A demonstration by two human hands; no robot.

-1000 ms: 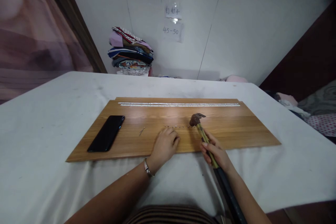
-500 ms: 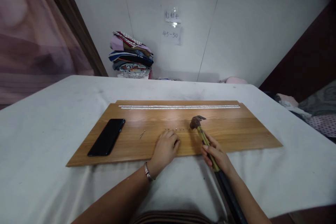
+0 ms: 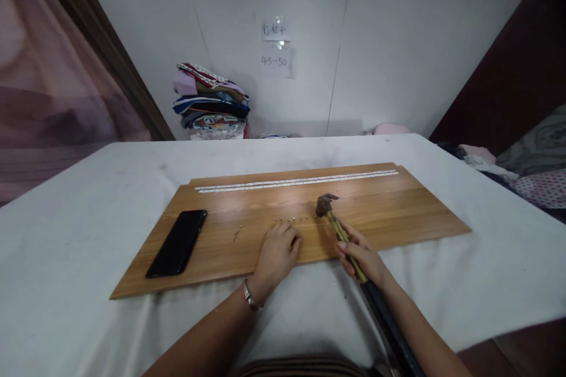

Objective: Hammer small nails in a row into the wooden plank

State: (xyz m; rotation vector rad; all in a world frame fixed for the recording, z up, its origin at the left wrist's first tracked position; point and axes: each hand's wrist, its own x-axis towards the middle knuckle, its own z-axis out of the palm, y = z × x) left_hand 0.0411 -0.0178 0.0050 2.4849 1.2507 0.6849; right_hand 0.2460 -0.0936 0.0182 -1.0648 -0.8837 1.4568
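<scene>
My right hand point(image 3: 360, 253) is wrapped around the handle of a claw hammer point(image 3: 324, 206), with a rusty brown head and a yellow and black handle. Its head is over the middle of a wooden board point(image 3: 375, 206), at the right end of a short row of small nails point(image 3: 294, 219). My left hand point(image 3: 280, 244) rests on the board just in front of this row, fingers slightly bent and nothing visible in them. Left of it lie a couple of loose nails point(image 3: 237, 233). How deep the nails in the row sit is too small to tell.
A black phone point(image 3: 177, 243) lies on the left part of the board. Two white marked strips point(image 3: 296, 181) run along its far edge. The board lies on a white-covered table point(image 3: 88, 218). Folded clothes point(image 3: 212, 100) are stacked behind, against the wall with paper notes point(image 3: 276, 61).
The view has shifted and tilted slightly, so the board appears turned. Both hands and the hammer stay in nearly the same places over the board.
</scene>
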